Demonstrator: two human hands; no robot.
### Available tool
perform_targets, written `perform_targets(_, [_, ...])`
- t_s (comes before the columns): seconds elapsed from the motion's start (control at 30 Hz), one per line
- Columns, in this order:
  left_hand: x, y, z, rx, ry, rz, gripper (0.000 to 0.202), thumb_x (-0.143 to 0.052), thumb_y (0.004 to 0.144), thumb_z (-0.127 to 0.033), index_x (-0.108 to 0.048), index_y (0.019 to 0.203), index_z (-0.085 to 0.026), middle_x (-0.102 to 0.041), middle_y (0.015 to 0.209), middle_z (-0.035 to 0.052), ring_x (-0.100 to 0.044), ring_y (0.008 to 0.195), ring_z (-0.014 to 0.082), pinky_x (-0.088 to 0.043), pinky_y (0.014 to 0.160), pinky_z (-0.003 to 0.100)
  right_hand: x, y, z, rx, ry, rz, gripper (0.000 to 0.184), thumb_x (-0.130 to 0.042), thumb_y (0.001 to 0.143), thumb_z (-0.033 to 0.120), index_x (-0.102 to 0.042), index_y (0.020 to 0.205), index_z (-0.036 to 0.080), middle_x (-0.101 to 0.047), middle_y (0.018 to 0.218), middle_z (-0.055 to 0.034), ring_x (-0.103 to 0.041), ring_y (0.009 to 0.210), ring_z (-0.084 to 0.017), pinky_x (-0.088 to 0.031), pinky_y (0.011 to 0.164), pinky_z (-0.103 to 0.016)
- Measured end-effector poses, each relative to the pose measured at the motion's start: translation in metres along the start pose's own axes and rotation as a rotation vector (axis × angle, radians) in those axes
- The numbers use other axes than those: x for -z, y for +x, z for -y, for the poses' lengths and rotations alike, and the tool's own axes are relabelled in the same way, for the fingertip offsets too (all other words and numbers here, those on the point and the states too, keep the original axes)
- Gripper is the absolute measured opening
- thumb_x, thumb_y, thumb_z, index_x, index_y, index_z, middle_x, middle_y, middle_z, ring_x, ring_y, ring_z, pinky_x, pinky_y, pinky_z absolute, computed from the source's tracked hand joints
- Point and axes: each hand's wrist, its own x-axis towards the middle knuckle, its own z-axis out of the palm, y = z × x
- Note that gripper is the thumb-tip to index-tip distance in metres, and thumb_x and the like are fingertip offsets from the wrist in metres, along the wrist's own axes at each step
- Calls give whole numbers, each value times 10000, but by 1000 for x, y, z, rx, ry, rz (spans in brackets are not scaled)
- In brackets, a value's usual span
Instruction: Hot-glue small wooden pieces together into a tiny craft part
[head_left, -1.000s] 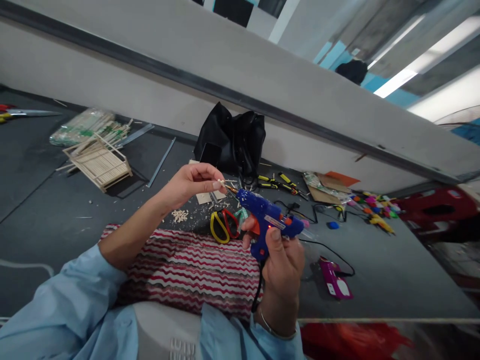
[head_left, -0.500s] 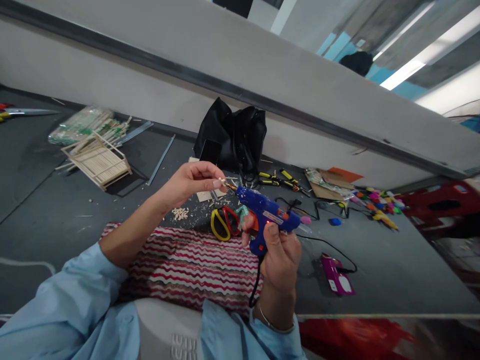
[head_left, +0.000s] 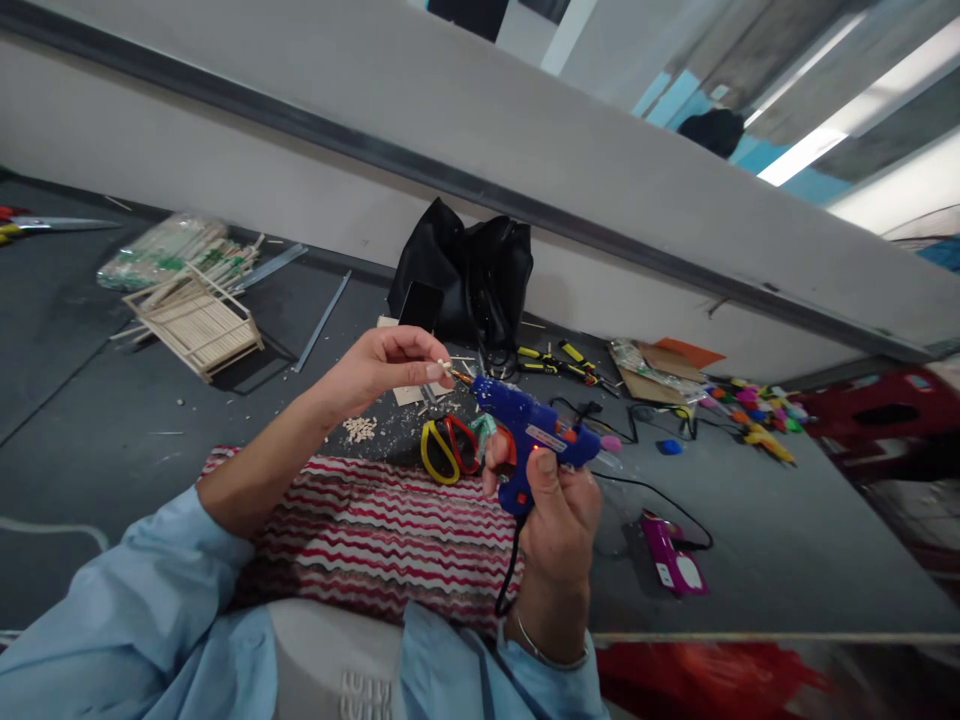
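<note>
Head view: right hand (head_left: pixel 559 520) grips a blue glue gun (head_left: pixel 529 432), red light on; left hand (head_left: pixel 382 367) pinches a tiny stick (head_left: pixel 445 367) at its nozzle.

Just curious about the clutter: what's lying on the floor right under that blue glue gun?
Below the blue glue gun lie scissors with yellow and red handles, partly on a striped cloth. The right hand hides the floor beyond.
</note>
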Motion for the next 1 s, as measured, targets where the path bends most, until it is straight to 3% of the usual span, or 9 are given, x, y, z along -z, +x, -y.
perform_targets(0.43, [1,1,1,-12,4,-4,200,-892,767,-298,-780,864,-164,-810,799,44,-753,772,136,-567,765,237,4,0,-3,-7,-22,36,353,-557,1018,516,-712,905,219,-683,768,-48,-658,680,-190,-531,583,-327])
perform_targets(0.6, [2,0,1,-36,29,-9,192,-884,776,-305,-777,858,-168,-804,794,45,-743,762,137,-561,745,241,11,-5,0,65,-93,-57,327,-523,1033,477,-711,981,215,-727,892,-69,-698,747,-204,-570,641,-341])
perform_targets(0.73, [3,0,-2,-83,52,-43,187,-879,774,-310,-775,848,-173,-793,793,40,-739,756,144,-561,743,258,28,-2,3,237,-463,-230,367,-539,1027,452,-635,1294,220,-746,1084,-102,-741,876,-230,-611,751,-378])
perform_targets(0.8, [3,-1,-4,-104,60,-75,186,-878,770,-312,-777,850,-178,-788,787,36,-737,753,144,-556,735,258,42,4,1,310,-766,-313,497,-555,1017,462,-541,1447,212,-700,1295,-159,-730,1086,-282,-607,910,-457])
perform_targets(0.87, [3,-1,-6,-113,65,-111,197,-883,757,-318,-774,848,-182,-783,771,31,-735,741,147,-549,712,258,57,12,-5,323,-1044,-353,613,-535,1015,499,-455,1537,187,-592,1478,-213,-630,1307,-341,-526,1076,-551])
perform_targets(0.93, [3,-1,-8,-119,64,-138,205,-891,741,-319,-770,837,-184,-777,752,28,-729,722,145,-541,691,255,73,19,-15,262,-1253,-359,687,-494,1021,523,-392,1579,137,-582,1470,-251,-584,1344,-376,-462,1129,-606])
perform_targets(1.0, [2,-1,-10,-124,62,-154,201,-893,732,-311,-768,827,-185,-771,739,25,-722,707,139,-541,690,255,86,24,-27,159,-1398,-335,708,-462,1025,502,-382,1572,60,-649,1325,-276,-617,1248,-394,-460,1103,-624])
